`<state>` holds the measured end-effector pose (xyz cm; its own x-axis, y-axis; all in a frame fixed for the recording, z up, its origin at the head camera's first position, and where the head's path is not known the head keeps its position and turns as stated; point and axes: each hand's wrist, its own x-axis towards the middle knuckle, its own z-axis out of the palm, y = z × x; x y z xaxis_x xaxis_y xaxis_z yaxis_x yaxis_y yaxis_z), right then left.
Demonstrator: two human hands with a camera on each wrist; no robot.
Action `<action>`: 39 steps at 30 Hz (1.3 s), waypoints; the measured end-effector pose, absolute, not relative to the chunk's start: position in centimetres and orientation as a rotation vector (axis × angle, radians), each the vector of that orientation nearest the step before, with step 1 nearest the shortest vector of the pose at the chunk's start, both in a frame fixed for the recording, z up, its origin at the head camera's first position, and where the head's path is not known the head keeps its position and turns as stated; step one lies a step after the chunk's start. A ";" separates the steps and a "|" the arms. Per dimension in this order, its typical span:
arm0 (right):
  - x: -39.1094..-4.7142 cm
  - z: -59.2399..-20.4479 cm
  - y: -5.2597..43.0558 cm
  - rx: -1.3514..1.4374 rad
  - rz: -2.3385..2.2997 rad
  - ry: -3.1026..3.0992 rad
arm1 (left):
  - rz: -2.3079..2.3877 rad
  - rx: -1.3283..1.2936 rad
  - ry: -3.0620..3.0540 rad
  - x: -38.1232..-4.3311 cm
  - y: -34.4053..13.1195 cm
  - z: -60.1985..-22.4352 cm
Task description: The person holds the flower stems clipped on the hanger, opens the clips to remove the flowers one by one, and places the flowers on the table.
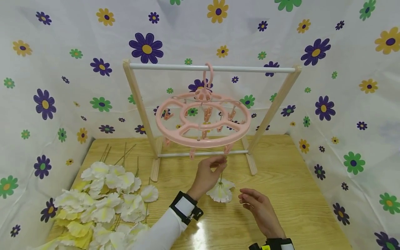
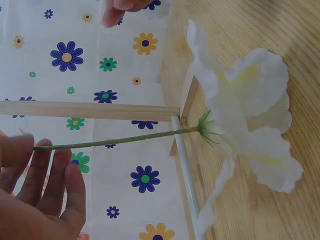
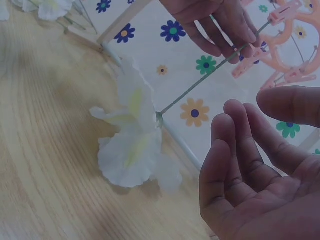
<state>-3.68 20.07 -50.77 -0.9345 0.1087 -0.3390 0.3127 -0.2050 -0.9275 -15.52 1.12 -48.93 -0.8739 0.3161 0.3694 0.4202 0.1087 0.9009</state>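
Note:
A white artificial flower (image 1: 221,192) with yellow streaks hangs head down below my left hand (image 1: 207,175). In the left wrist view, thumb and fingertips pinch the upper end of its green stem (image 2: 110,142). Right above those fingertips is a pink clip (image 1: 228,149) on the front rim of a round pink drying hanger (image 1: 200,141). In the right wrist view the stem line runs past the left fingers toward a clip (image 3: 285,11). My right hand (image 1: 259,210) is held to the right of the flower, its fingers loosely bent and holding nothing.
The hanger hooks over a white rod (image 1: 247,69) on a wooden stand (image 1: 137,100). More pink clips dangle around it. A pile of white and yellow artificial flowers (image 1: 103,205) covers the left of the wooden table (image 1: 300,208). Flower-print cloth (image 1: 353,114) encloses the back and sides.

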 end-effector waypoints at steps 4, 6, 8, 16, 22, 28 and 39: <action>-4.0 -50.5 19.7 0.472 -2.297 1.906 | -1.832 -0.737 -2.230 -14.9 0.9 -48.7; -4.2 -50.2 19.4 0.423 -2.297 1.938 | -1.787 -0.740 -2.224 -14.4 0.4 -48.6; -4.6 -49.8 19.2 0.355 -2.306 1.983 | -1.739 -0.742 -2.222 -14.0 -0.2 -48.3; -7.4 -46.1 17.6 -0.161 -2.347 2.137 | -1.437 -0.726 -2.318 -12.6 -3.5 -46.2; -9.7 -43.2 15.4 -0.531 -2.343 2.146 | -1.289 -0.689 -2.346 -11.6 -5.9 -45.2; -11.3 -42.1 13.3 -0.685 -2.360 2.078 | -1.193 -0.639 -2.367 -11.4 -7.8 -44.7; -12.4 -42.1 11.7 -0.630 -2.409 2.062 | -1.032 -0.654 -2.394 -12.9 -9.9 -42.9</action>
